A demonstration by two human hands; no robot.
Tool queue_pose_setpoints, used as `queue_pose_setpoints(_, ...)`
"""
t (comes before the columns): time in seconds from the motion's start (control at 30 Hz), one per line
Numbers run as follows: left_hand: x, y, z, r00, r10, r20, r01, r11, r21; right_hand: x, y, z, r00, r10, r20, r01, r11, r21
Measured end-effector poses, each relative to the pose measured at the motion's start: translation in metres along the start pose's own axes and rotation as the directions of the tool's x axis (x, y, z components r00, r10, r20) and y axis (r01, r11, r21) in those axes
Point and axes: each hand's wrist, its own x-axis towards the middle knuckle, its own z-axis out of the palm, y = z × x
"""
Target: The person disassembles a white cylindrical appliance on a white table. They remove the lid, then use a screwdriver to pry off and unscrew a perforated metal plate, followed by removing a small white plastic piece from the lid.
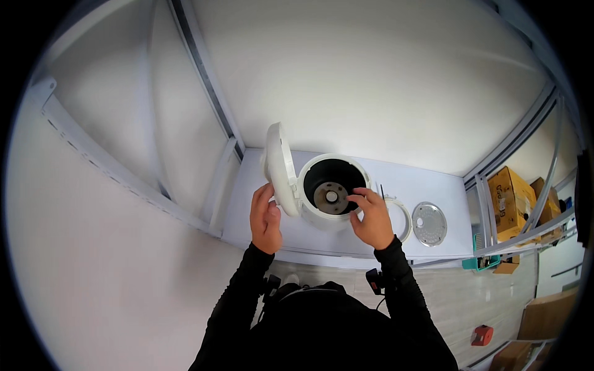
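Observation:
A white rice cooker (pixel 322 221) stands on the white tabletop with its lid (pixel 281 170) swung up on the left side. Inside the dark cavity a round metal heating plate (pixel 323 206) with a raised centre shows; no inner pot is in it. My left hand (pixel 266 222) is at the lid's outer side, fingers bent and thumb apart, seeming to touch it. Over the right rim of the cooker is my right hand (pixel 372 217), open, its curved fingers reaching over the cavity and the thumb apart from them. Nothing shows between them.
Right of the cooker lie a white ring (pixel 405 221) and a round, perforated grey metal disc (pixel 429 224). A white wall and metal frame posts (pixel 207 77) bound the table (pixel 442 185). Cardboard boxes (pixel 511 204), a teal basket (pixel 481 262) and a red object (pixel 482 335) are farther right.

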Motion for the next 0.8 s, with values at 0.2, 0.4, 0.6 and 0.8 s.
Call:
queue_pose_setpoints(0.2,0.001,-0.006,-0.005,0.974,-0.227,-0.022,0.228,0.971,0.074,0.027,-0.064,0.01,0.998,-0.021,0.056,-0.01,0.873,0.488)
queue_pose_setpoints(0.4,0.011,0.002,-0.004,0.955,-0.294,-0.029,0.295,0.955,0.028,0.059,-0.077,0.041,0.997,-0.067,0.047,0.025,0.802,0.597)
queue_pose_setpoints(0.6,0.015,0.003,-0.006,0.942,-0.335,-0.031,0.335,0.927,0.167,0.066,-0.078,0.059,0.99,-0.06,0.128,-0.025,0.815,0.58)
queue_pose_setpoints(0.8,0.015,0.004,-0.012,0.952,-0.305,0.024,0.296,0.938,0.181,0.066,-0.078,0.074,0.996,-0.06,0.06,0.004,0.733,0.68)
